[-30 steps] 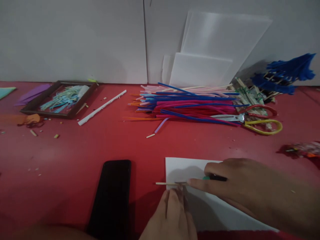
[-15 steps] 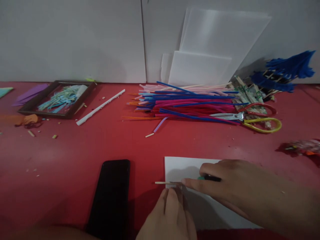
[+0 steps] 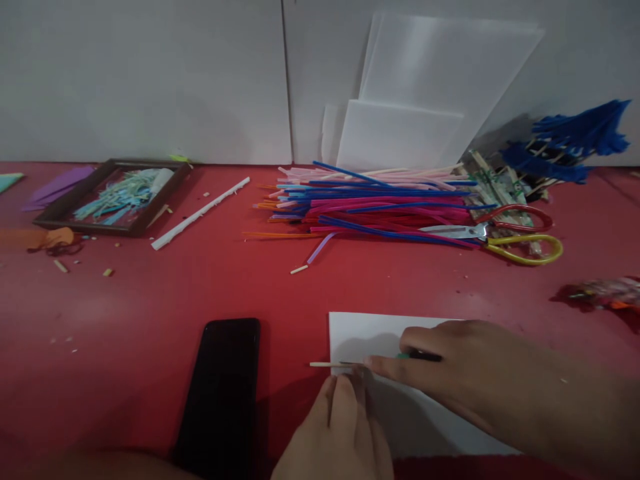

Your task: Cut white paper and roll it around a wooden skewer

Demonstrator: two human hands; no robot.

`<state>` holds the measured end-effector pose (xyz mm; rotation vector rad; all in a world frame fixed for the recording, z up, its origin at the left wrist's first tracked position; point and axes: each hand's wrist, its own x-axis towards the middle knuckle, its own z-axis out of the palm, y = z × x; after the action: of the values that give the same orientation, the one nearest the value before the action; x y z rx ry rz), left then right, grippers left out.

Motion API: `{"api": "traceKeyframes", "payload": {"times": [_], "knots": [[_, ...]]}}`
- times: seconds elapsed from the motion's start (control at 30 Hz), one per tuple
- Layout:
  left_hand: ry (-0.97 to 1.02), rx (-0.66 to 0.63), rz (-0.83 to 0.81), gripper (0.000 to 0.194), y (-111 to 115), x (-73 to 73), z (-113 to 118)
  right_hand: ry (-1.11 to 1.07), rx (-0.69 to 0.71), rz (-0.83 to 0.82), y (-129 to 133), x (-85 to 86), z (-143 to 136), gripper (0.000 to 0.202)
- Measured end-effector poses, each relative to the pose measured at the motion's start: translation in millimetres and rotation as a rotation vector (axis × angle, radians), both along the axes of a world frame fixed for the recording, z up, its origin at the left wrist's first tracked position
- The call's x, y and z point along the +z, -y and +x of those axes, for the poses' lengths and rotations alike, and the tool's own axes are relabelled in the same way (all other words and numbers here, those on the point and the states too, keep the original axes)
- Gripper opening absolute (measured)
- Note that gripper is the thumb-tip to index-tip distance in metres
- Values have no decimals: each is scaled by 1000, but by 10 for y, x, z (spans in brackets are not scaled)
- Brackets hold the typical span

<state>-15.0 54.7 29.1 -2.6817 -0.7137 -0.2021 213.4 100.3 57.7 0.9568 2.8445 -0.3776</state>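
Observation:
A white board (image 3: 425,433) lies on the red table at the lower middle. Over its left edge sticks out a thin pale stick (image 3: 320,365). My left hand (image 3: 340,427) is closed on the stick, its fingertips pressed together just below it. From the right, my right hand (image 3: 450,367) is wrapped round a knife with a dark and green handle (image 3: 425,356). The knife's thin blade lies against the stick, with my right index finger stretched along it. The fingertips of both hands are close together.
A black phone (image 3: 220,393) lies left of the board. Farther back are a pile of coloured pipe cleaners (image 3: 380,207), scissors (image 3: 525,250), a white strip (image 3: 200,213) and a brown tray (image 3: 127,230) of scraps. White sheets (image 3: 400,133) lean on the wall; a blue fringed object (image 3: 580,133) stands right.

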Motion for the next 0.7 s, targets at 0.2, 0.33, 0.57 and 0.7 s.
{"api": "traceKeyframes", "payload": {"times": [0.2, 0.33, 0.57, 0.7], "knots": [[61, -21, -32, 21, 14, -107, 6, 33, 47, 17, -43, -6, 79, 80], [67, -27, -56, 27, 24, -146, 1, 13, 48, 23, -49, -31, 116, 69], [73, -31, -57, 30, 26, -146, -2, -26, 42, 51, -31, -51, 187, 70], [48, -28, -61, 33, 19, -127, -2, 23, 31, 91, -20, -37, 218, 72]]}}
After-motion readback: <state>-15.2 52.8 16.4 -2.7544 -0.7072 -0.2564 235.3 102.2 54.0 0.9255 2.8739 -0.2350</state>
